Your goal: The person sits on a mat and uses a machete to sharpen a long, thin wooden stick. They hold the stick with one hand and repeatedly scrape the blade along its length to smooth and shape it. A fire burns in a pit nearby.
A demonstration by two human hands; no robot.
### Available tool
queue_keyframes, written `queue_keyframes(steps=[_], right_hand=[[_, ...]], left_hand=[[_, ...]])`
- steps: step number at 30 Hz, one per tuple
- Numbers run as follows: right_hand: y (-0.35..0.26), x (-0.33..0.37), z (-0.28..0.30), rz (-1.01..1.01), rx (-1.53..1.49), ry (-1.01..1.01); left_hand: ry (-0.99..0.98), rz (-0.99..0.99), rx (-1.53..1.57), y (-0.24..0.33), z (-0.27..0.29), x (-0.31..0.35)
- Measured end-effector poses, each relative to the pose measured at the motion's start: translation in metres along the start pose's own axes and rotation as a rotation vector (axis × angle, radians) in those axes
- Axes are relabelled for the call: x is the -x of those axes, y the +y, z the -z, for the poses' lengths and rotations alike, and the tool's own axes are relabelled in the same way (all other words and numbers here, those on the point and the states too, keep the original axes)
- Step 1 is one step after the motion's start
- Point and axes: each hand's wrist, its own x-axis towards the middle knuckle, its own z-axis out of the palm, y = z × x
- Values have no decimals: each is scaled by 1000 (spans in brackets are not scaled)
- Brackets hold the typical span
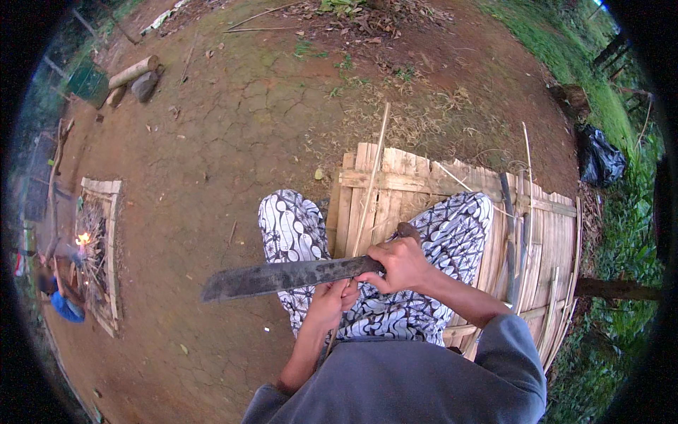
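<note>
My right hand (401, 264) is wrapped round the dark handle of a machete. Its wide, blackened blade (275, 278) points left across my lap, above the patterned trousers (385, 309). Just under the blade, my left hand (327, 304) is closed on a long thin bamboo strip (372, 185). The strip runs away from me past the blade, over the split-bamboo platform (393, 182), and its near part passes down by my body. Where the blade's edge meets the strip is hidden by the blade and my fingers.
On the platform at right lie a dark long piece (508, 237) and more thin strips (528, 159). A black plastic bag (600, 157) sits beyond. Far left, a person in blue (66, 305) is beside a small fire (83, 239) in a wooden frame. Fibre shavings (417, 127) litter the ground.
</note>
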Motion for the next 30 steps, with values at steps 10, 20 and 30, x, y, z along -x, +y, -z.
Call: queue_keyframes(steps=[10, 20, 30], right_hand=[[173, -29, 53, -821, 212, 305], [155, 18, 100, -842, -620, 728], [52, -5, 12, -42, -25, 209]], left_hand=[[-29, -40, -45, -4, -7, 39], [57, -106, 48, 14, 22, 14], [16, -77, -62, 12, 1, -18]])
